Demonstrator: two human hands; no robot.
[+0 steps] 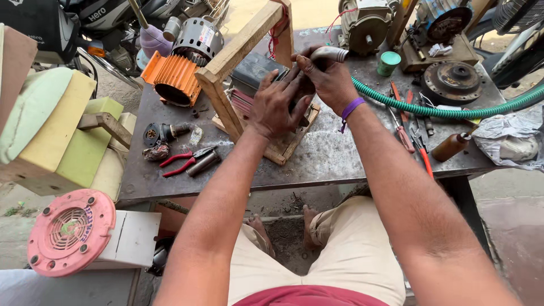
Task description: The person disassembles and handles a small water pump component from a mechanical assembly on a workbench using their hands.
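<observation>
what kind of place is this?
Likely a small motor repair workshop, open to the street. A metal workbench carries an orange finned motor housing, other motors and red-handled pliers. Both hands work at a wooden frame.

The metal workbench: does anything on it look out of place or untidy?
On the grey metal workbench, loose tools lie scattered: red-handled pliers at left, screwdrivers at right. A ribbed green hose snakes across. Both hands work at the wooden frame.

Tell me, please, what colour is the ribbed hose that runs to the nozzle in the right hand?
The ribbed hose is green, clearest in the head view.
</observation>
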